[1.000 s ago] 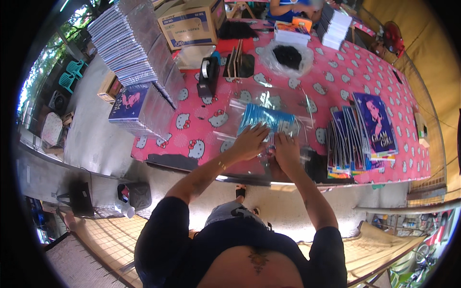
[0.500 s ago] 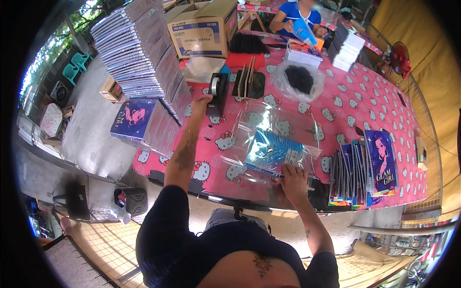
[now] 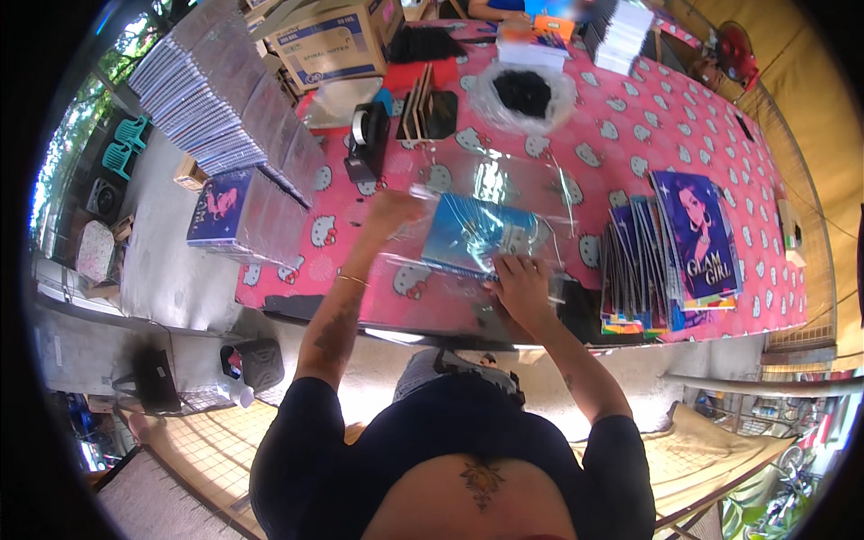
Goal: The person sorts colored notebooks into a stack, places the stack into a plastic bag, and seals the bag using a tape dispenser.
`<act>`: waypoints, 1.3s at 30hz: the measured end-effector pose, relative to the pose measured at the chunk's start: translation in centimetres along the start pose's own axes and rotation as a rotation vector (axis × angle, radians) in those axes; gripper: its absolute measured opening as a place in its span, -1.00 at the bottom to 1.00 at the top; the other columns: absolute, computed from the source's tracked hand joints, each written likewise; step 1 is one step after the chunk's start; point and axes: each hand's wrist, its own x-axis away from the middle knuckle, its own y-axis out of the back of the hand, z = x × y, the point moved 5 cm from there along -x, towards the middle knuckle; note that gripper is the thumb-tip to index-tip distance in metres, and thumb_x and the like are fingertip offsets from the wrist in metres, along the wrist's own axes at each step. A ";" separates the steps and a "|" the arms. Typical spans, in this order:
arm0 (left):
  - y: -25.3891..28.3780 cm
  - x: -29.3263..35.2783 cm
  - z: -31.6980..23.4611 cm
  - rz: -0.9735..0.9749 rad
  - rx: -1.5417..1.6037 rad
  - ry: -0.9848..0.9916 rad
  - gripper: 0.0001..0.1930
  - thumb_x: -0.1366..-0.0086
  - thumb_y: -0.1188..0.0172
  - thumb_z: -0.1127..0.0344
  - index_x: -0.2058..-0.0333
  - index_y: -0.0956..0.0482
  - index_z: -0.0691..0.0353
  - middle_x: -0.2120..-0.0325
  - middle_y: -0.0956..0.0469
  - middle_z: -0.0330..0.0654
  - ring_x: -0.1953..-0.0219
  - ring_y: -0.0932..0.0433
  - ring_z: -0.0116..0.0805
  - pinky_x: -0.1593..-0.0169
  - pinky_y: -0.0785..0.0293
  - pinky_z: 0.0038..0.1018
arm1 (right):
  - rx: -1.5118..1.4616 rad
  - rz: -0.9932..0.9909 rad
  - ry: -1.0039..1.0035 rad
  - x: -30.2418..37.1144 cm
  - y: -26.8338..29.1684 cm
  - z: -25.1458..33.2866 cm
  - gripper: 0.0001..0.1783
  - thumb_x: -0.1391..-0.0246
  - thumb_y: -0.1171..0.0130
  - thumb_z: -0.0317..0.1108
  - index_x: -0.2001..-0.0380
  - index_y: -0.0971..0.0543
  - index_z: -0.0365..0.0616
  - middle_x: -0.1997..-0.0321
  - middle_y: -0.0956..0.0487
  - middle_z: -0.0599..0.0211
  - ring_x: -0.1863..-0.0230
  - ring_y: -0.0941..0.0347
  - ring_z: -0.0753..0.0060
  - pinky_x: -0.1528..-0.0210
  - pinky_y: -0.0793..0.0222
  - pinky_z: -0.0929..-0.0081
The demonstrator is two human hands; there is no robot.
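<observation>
A blue spiral notebook (image 3: 472,236) lies under shiny clear plastic film (image 3: 531,166) on the table in front of me. My right hand (image 3: 524,290) rests on its lower right edge, fingers laid over the film. At the film's left side is my left hand (image 3: 396,211), slightly blurred, its fingers drawn together. Whatever is between those fingertips is too small to make out. Just beyond that hand stands a black tape dispenser (image 3: 367,144) with a roll in it.
On the left rises a tall stack of wrapped spiral notebooks (image 3: 211,99). More notebooks (image 3: 697,234) stand in a row at right. Farther back are a cardboard box (image 3: 328,45), a wooden-slatted holder (image 3: 418,108), a plastic bag with black contents (image 3: 524,94) and a person's blue sleeve (image 3: 495,5).
My left hand has come away from the tape dispenser, back toward me to the film's left edge. My right hand stays on the notebook. The whole view has shifted.
</observation>
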 end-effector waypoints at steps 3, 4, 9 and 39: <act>-10.8 3.2 -3.9 0.085 -0.327 0.199 -0.73 -0.15 -0.28 0.19 0.43 -0.70 0.35 0.55 -0.64 -0.10 0.49 -0.62 -0.40 0.37 -0.56 -0.49 | -0.021 -0.033 0.015 0.3 -0.3 -0.4 -0.41 0.17 -0.34 0.01 0.09 -0.53 -0.08 0.18 -0.48 0.40 0.08 -0.44 0.32 0.02 -0.26 0.23; -12.5 3.7 -3.9 0.105 -0.402 0.214 -0.69 -0.16 -0.26 0.15 0.44 -0.70 0.35 0.53 -0.65 -0.06 0.45 -0.65 -0.32 0.36 -0.56 -0.43 | -0.028 -0.029 0.016 0.3 -0.5 -0.5 -0.42 0.16 -0.33 0.02 0.09 -0.54 -0.07 0.18 -0.49 0.40 0.07 -0.44 0.32 0.02 -0.26 0.23; -14.7 4.2 -2.8 0.150 -1.111 0.201 -0.53 -0.17 -0.25 -0.10 0.44 -0.68 0.29 0.46 -0.64 0.07 0.31 -0.65 0.00 0.24 -0.55 -0.13 | -0.049 -0.039 0.018 1.0 -0.6 -0.7 -0.42 0.16 -0.32 0.05 0.10 -0.54 -0.06 0.22 -0.47 0.39 0.09 -0.43 0.31 0.03 -0.25 0.23; -0.9 6.6 -3.2 -0.090 0.025 -0.206 -0.39 -0.14 -0.27 0.45 -0.18 -0.30 0.25 0.06 -0.52 -0.23 -0.01 -0.47 -0.36 -0.10 -0.39 -0.43 | -1.253 0.311 -0.218 -9.4 0.4 -8.5 -0.05 0.02 -0.36 0.02 -0.34 -0.19 -0.14 -0.18 -0.47 0.11 -0.20 -0.41 0.25 -0.21 -0.29 0.28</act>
